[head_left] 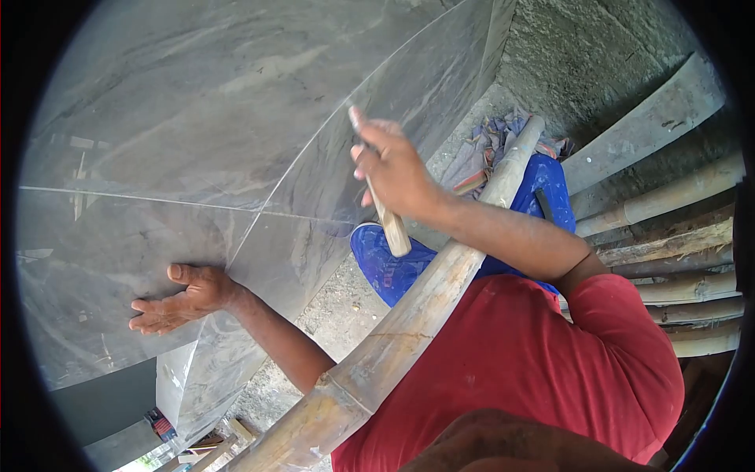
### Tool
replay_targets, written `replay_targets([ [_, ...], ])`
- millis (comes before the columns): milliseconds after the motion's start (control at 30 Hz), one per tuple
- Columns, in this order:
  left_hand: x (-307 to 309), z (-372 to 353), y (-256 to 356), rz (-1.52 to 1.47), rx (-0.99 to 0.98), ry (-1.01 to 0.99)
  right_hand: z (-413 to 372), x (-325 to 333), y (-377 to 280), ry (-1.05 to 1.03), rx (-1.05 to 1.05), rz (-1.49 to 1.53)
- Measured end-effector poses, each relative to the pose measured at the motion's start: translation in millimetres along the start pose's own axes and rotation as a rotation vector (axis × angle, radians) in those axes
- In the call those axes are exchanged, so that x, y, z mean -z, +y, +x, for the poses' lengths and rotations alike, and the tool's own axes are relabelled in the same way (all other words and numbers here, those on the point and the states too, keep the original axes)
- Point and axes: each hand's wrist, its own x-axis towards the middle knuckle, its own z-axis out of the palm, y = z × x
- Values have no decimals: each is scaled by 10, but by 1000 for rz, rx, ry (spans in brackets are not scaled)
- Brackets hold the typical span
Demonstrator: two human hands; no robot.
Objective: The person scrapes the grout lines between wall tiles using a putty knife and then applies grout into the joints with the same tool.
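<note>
My left hand (189,299) is at the lower left, its fingers apart, against or just over the grey marbled tile surface (118,259). It holds nothing. Higher up and to the right, my right hand (389,165) is closed round a tool with a wooden handle (391,224). The handle's bare end points down, and the tool's other end is hidden by the fingers or blurred. Behind this hand, a pale joint line (303,149) runs along the corner between two tiled faces.
A thick bamboo pole (393,338) crosses in front of my body, below my right forearm. More bamboo poles (676,193) and a plank (645,126) lie at the right. A crumpled cloth (480,149) rests near the rough concrete wall (598,47).
</note>
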Motion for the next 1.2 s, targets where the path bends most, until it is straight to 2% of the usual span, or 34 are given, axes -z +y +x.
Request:
replay_targets([
  [33,-3,-5,-3,-1,-8,4,-68,-3,-10,-103,-18,-27],
  [67,2,-5,-13,0,-16,9,-62,30,10,-105,-22,-27],
  [167,21,1,12,-7,-2,-3,126,229,78,109,22,-50],
  [267,20,-1,7,-6,10,-11,176,209,-31,185,18,-20],
  [333,16,-3,-7,-9,3,-11,-18,-16,-60,109,-44,41],
  [400,13,-6,2,-11,1,-9,-169,-112,-38,-272,-52,-131],
  [467,31,-2,11,-10,2,-19,-122,-54,-11,-267,-43,-137],
  [533,28,-1,13,1,5,-15,12,98,1,22,3,-43],
  [567,24,-3,15,-1,4,-17,45,141,-33,109,20,-51],
  [600,25,-3,15,9,6,-16,41,105,-39,100,19,-53],
  [667,36,-5,32,0,16,-28,-22,-12,-37,-21,1,-36],
  [700,28,-7,34,4,15,-27,-113,-120,9,-157,0,-92],
  [733,16,-13,18,-9,-9,-19,-164,-180,51,-166,3,-90],
  [800,61,-41,-22,10,-34,-3,-245,-297,93,-468,7,-175],
  [867,169,-171,38,-222,-96,92,-250,-204,-138,-456,-38,-172],
  [933,428,-618,140,-337,-108,-60,-242,-82,-209,-258,-29,-60],
  [1033,915,-1341,742,-716,-19,-433,-265,80,-73,-274,-25,56],
  [1067,1083,-1506,950,-727,-4,-565,-293,115,-21,-297,-16,133],
  [1133,1260,-1646,1346,-838,90,-633,-382,110,-71,-342,-97,150],
  [1200,1325,-1684,1615,-845,130,-639,-444,72,42,-293,-43,247],
])
